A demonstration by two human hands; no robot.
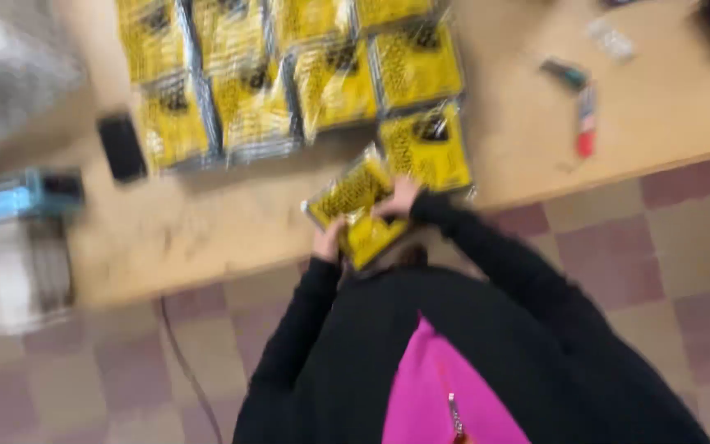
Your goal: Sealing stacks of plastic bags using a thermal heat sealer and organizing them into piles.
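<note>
The frame is blurred by motion. Both my hands hold one yellow plastic packet [353, 201] over the near edge of a wooden table [207, 222]. My left hand [328, 241] grips its lower left side. My right hand [398, 197] grips its right side. Black sleeves cover both arms. Just beyond the held packet lies another yellow packet [426, 146], and behind it several stacks of like yellow packets [289, 74] cover the far part of the table.
A black phone [121, 146] lies left of the stacks. A blue box [18, 197] sits at the left edge. A red marker [587, 123] and a dark-green tool [567, 74] lie at right. Checkered floor tiles and a cable [178, 353] are below.
</note>
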